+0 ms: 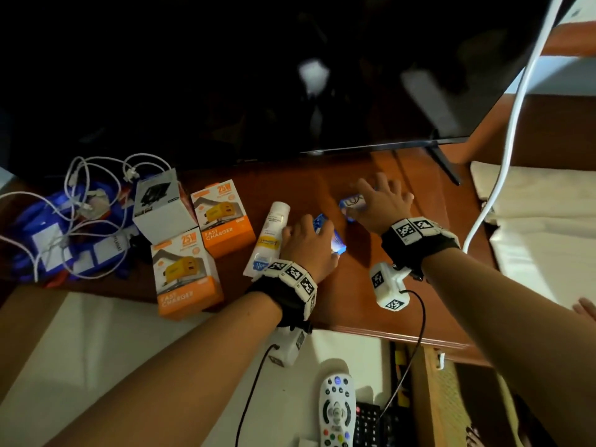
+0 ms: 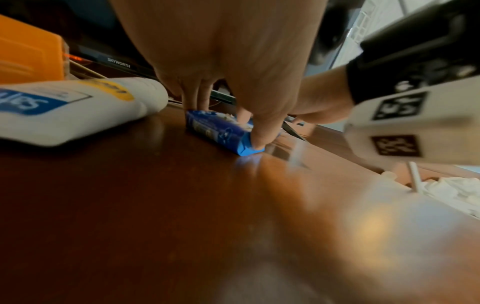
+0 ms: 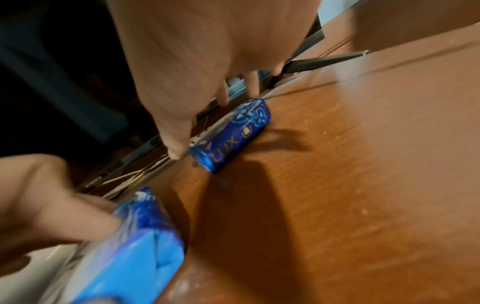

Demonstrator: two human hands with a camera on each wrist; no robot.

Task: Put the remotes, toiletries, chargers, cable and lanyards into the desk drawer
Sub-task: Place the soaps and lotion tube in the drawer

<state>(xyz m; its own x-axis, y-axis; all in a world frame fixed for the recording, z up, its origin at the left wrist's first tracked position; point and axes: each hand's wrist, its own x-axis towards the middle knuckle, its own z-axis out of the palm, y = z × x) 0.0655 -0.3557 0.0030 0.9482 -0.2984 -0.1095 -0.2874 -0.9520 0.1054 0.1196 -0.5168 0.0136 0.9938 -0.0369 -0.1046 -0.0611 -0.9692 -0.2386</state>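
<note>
While left hand (image 1: 309,243) grips soap bar (image 1: 337,243), drawer (image 1: 348,346) holds white remote (image 1: 337,411), black remote (image 1: 367,424).

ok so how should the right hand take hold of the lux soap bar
Come down from above and pinch the lux soap bar across its narrow width, thumb on one long side, fingers on the other. It lies flat on the desk, a low block with both long sides bare, and the right hand is spread over it.
</note>
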